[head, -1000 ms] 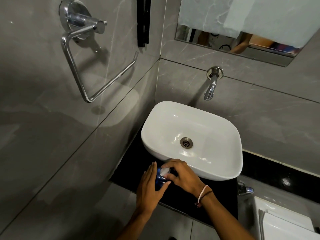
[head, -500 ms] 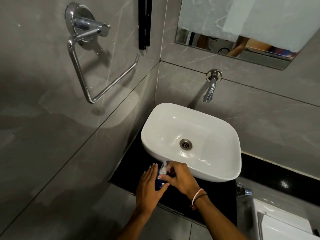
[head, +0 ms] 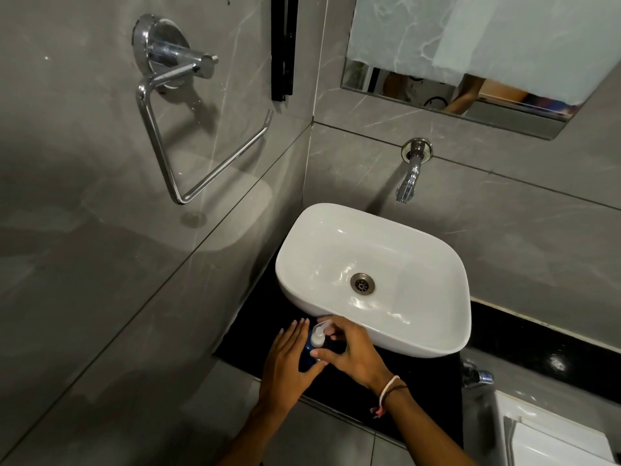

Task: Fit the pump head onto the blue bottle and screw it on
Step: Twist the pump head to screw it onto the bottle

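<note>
While the blue bottle [head: 307,353] stands upright on the black counter [head: 416,381], just in front of the white basin [head: 437,297], both hands are at it. The long axis of the bottle runs up toward the camera, so mostly its top shows. The pump head [head: 318,334] is pale and sits on the neck of the bottle; its nozzle points away from the person, toward the near rim of the basin. The left hand [head: 285,364] is around the left side of the bottle, with the fingers nearly straight against it and the thumb coming across the front, so it holds the body. The right hand [head: 353,354] is curled narrow over the pump head, thumb and fingertips closed at its collar. On the right wrist there is a cord bracelet [head: 389,393]. Whether the collar is fully down on the thread cannot be told, since the fingers hide it.
</note>
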The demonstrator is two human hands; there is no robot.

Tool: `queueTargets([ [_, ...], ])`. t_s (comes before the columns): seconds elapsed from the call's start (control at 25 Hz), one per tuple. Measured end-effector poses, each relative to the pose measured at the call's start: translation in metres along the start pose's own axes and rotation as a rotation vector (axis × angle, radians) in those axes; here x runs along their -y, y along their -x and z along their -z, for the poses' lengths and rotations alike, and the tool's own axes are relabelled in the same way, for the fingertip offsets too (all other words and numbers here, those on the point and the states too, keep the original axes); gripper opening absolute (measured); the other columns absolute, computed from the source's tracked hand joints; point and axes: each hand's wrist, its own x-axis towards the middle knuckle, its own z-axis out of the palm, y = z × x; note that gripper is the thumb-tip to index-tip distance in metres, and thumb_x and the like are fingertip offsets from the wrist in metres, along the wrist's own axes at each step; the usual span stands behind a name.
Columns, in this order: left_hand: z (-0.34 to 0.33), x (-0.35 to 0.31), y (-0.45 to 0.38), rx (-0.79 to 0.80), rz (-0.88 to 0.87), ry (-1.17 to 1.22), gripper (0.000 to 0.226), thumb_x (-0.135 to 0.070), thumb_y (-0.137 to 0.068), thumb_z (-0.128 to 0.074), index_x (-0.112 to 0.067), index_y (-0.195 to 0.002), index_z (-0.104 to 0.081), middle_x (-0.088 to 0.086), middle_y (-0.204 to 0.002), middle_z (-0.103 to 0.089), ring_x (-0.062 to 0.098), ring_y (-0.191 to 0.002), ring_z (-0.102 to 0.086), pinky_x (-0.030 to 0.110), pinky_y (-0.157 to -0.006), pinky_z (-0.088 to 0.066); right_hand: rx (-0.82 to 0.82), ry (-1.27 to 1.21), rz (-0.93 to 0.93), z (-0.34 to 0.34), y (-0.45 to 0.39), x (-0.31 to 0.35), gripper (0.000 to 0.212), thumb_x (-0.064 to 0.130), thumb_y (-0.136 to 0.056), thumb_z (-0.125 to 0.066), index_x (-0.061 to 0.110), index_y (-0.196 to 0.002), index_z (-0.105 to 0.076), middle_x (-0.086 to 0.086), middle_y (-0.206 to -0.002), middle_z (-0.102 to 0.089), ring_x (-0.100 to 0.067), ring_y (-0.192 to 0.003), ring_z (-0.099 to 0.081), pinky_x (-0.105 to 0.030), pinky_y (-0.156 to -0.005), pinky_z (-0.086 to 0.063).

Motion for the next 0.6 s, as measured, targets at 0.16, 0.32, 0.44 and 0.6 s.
queueTargets([
  [0.16, -0.002, 0.002, 0.001, 0.006, 0.015, 0.025, 0.083, -0.064, -0.082, -0.060, -0.012, -0.144, -0.044, 0.003, -0.147, -0.050, 0.015, -0.140, -0.037, 0.043, -0.114, -0.034, -0.051, -0.104, -0.055, -0.005, 0.003, -0.006, 0.027, 0.014, -0.077, -0.088, 0.015, -0.100, -0.073, 0.002, -0.107, -0.075, -0.011, -0.101, -0.070, -0.042, -0.090, -0.059],
  [0.32, 0.000, -0.001, 0.002, -0.010, 0.006, 0.043, 0.080, -0.055, -0.079, -0.063, -0.011, -0.143, -0.045, 0.005, -0.144, -0.053, 0.017, -0.137, -0.041, 0.047, -0.111, -0.039, -0.099, -0.074, 0.005, -0.011, 0.007, -0.003, 0.041, 0.027, -0.070, -0.093, 0.023, -0.103, -0.070, 0.003, -0.103, -0.072, -0.009, -0.098, -0.065, -0.023, -0.087, -0.055],
  [0.44, -0.005, -0.001, 0.002, -0.008, 0.050, 0.025, 0.084, -0.059, -0.075, -0.064, -0.011, -0.142, -0.048, 0.005, -0.142, -0.056, 0.018, -0.135, -0.044, 0.047, -0.111, -0.039, -0.039, -0.030, 0.061, -0.014, 0.008, -0.004, 0.037, 0.023, -0.081, -0.085, 0.028, -0.115, -0.071, 0.008, -0.114, -0.070, -0.005, -0.109, -0.058, -0.021, -0.093, -0.049],
  [0.6, -0.007, -0.004, 0.003, -0.026, 0.090, -0.014, 0.079, -0.062, -0.073, -0.062, -0.014, -0.136, -0.055, 0.005, -0.133, -0.063, 0.017, -0.130, -0.051, 0.045, -0.110, -0.039, -0.144, -0.032, -0.040, -0.020, 0.007, -0.006, 0.038, 0.039, -0.068, -0.091, 0.023, -0.090, -0.064, 0.004, -0.095, -0.069, -0.011, -0.093, -0.062, -0.026, -0.081, -0.052],
])
